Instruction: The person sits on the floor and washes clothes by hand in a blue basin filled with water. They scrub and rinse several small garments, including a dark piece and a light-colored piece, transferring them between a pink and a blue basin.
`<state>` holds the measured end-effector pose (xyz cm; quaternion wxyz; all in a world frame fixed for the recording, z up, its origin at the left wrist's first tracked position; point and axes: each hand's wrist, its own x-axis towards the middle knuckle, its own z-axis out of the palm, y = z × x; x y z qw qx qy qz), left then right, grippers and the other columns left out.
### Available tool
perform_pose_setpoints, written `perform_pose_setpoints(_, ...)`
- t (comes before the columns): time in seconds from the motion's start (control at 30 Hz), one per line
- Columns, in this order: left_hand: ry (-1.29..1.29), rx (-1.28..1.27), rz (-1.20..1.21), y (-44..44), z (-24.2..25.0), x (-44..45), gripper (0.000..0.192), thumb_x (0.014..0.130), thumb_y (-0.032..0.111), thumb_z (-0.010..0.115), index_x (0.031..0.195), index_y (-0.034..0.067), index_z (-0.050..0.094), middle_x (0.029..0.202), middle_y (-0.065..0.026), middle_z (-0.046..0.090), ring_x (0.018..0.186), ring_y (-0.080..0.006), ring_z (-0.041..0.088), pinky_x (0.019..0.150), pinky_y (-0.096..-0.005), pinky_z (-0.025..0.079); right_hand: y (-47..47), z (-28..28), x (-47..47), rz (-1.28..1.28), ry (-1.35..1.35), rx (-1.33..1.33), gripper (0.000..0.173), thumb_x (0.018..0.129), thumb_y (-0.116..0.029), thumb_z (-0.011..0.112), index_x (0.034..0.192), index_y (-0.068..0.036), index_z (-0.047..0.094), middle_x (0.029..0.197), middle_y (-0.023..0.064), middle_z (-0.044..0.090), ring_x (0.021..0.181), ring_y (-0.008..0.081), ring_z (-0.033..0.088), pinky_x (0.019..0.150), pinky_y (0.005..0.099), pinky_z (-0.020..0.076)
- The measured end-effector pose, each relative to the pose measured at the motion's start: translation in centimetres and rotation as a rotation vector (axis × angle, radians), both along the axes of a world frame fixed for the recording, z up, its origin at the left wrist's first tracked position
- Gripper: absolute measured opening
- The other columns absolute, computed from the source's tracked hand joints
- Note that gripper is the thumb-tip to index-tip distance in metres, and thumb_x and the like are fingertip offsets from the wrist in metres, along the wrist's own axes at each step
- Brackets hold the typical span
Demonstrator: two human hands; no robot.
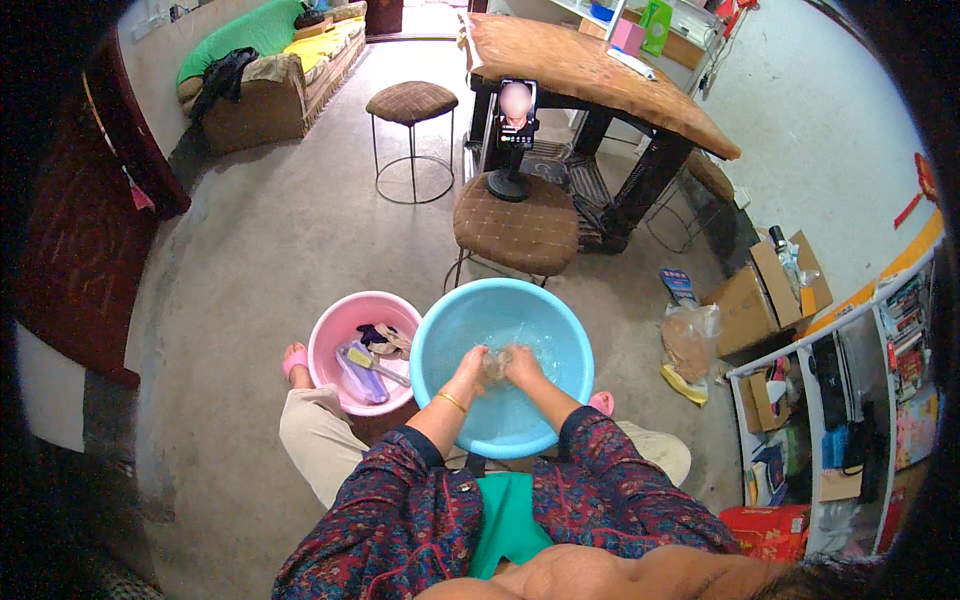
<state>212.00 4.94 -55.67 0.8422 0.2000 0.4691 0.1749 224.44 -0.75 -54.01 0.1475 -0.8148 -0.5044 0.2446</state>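
Observation:
A light-blue plastic basin [502, 443] stands before me between my knees, with water and some suds in it. Over its middle, my left hand [472, 369] and my right hand [523, 363] come close together, both gripping a small grey-brown cloth [496, 364]. The cloth is blurred, and I cannot tell what kind of garment it is. A gold-coloured bangle [453, 403] circles my left wrist. Beside the blue basin on the left is a pink basin [320, 377]. In it lie a scrub brush [365, 360], a purple plastic item [363, 382] and dark and beige cloths [385, 339].
Just beyond the blue basin, a padded stool [516, 229] carries a phone [517, 112] on a stand. Another stool [412, 105] and a wooden table [577, 67] stand farther back. On the right are a plastic bag [688, 345], a cardboard box [742, 311] and a shelf unit [806, 390].

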Motion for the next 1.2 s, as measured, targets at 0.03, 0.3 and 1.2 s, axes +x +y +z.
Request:
perform_pose_setpoints(0.03, -0.11, -0.117, 0.018, 0.1, -0.2, 0.0, 0.036, 0.084, 0.033, 0.046, 0.108, 0.008, 0.054, 0.113, -0.0169, 0.054, 0.097, -0.0307, 0.053, 0.082, -0.0448, 0.045, 0.1, 0.3, -0.3, 0.083, 0.09, 0.124, 0.036, 0.072, -0.026, 0.062, 0.104, -0.009, 0.058, 0.105, 0.0204, 0.055, 0.097, 0.0374, 0.056, 0.081, 0.0445, 0.0471)
perform_pose_setpoints(0.3, -0.941, -0.227, -0.034, 1.2, -5.9, 0.7, 0.027, 0.089, 0.025, 0.037, 0.088, 0.007, 0.057, 0.083, -0.0127, 0.062, 0.077, -0.0286, 0.06, 0.074, -0.0421, 0.049, -2.7, 9.2, -7.0, 0.209, 0.242, 0.417, 0.02, 0.078, -0.027, 0.055, 0.084, -0.008, 0.06, 0.09, 0.0163, 0.061, 0.086, 0.0346, 0.059, 0.074, 0.0436, 0.0476)
perform_pose_setpoints(1.2, 0.627, 1.168, -0.099, 0.0, -1.3, 0.5, 0.037, 0.085, 0.031, 0.047, 0.11, 0.008, 0.06, 0.106, -0.0197, 0.06, 0.104, -0.0327, 0.054, 0.093, -0.0401, 0.04, 0.6, 4.5, 0.3, 0.223, -0.054, -0.162, 0.027, 0.072, -0.017, 0.06, 0.094, -0.001, 0.06, 0.085, 0.0208, 0.058, 0.081, 0.0366, 0.061, 0.069, 0.0421, 0.0492)
